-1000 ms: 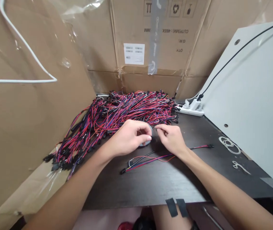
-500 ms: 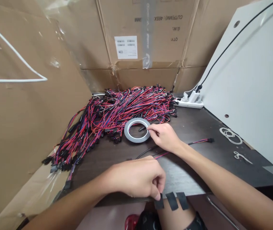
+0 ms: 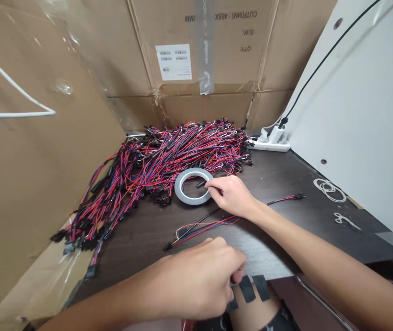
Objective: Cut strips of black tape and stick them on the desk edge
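My right hand (image 3: pixel 230 195) is closed in a pinch at the right edge of a grey tape roll (image 3: pixel 183 198) lying on the dark table. My left hand (image 3: pixel 206 278), closed, is low over the table's front edge, its thumb and fingertips at a short black tape strip (image 3: pixel 233 304). Two more black tape strips (image 3: pixel 248 289) are stuck side by side on the bare leg just right of it. Between my hands lies a wire harness (image 3: pixel 199 229) of red, blue and black wires, with black connectors; my right wrist covers part of it.
A large heap of red and blue wire harnesses (image 3: pixel 189 149) fills the back and left. A white power strip (image 3: pixel 268 145) sits at the back right. Small scissors (image 3: pixel 346 220) and a loop of white cord (image 3: pixel 329 190) lie at the right. Cardboard walls (image 3: pixel 224 50) stand behind.
My left hand has moved slightly down and right, covering more of the nearest tape strip and uncovering the harness's left end. My right hand stays at the tape roll. The view has shifted a little.
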{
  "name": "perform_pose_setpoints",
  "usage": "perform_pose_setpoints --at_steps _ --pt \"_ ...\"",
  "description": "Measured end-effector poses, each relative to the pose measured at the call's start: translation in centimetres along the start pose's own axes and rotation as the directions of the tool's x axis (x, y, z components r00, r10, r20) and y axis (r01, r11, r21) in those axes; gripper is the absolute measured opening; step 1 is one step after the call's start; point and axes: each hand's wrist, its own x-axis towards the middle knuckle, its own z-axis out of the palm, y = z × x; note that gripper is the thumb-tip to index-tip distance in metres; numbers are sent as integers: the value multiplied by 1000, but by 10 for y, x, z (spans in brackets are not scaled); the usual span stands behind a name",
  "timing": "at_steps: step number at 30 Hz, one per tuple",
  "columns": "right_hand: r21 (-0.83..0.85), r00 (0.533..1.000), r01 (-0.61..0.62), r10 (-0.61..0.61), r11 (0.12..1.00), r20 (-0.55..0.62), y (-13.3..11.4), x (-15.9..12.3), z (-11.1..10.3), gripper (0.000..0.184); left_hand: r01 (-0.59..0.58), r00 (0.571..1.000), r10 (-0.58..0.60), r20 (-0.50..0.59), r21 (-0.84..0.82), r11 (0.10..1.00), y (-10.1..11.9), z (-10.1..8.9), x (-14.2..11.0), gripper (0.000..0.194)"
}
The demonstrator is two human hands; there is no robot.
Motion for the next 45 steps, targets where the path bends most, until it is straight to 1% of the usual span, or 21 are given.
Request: perform_pose_setpoints --at_steps 5,7,11,18,21,26,29,36,40,45 --pt "-16 1000 -3 3 1000 8 -1 0 -1 22 -36 997 38 -73 35 999 1 -1 4 20" --pt "-19 1000 1 0 1000 15 -1 0 -2 22 -40 996 44 -78 57 998 1 -3 4 18" --pt "-29 1000 7 -6 1000 29 -1 0 -2 22 -45 998 48 -51 65 997 3 -4 2 17" --pt "-44 999 4 -2 999 42 -1 0 -2 22 -77 996 75 42 48 996 3 -7 3 23" --pt "-51 999 2 1 999 47 -1 1 -2 22 -77 995 74 61 40 996 3 -5 4 26" --pt "-62 999 -2 5 998 54 -2 1 -4 23 -57 998 55 19 73 996 3 0 5 20" --pt "-71 998 -4 8 997 56 -2 2 -4 22 -59 998 60 -3 92 994 4 -1 5 18" --pt "-83 998 13 -8 996 61 -1 2 -5 23 -73 995 67 77 69 995 7 -5 4 27" --pt "-90 998 21 -15 996 68 -1 2 -5 23 -43 998 40 41 88 995 5 -2 3 21" --pt "-107 997 22 -14 994 72 -2 3 -5 24 -85 996 81 26 164 983 5 2 3 24"
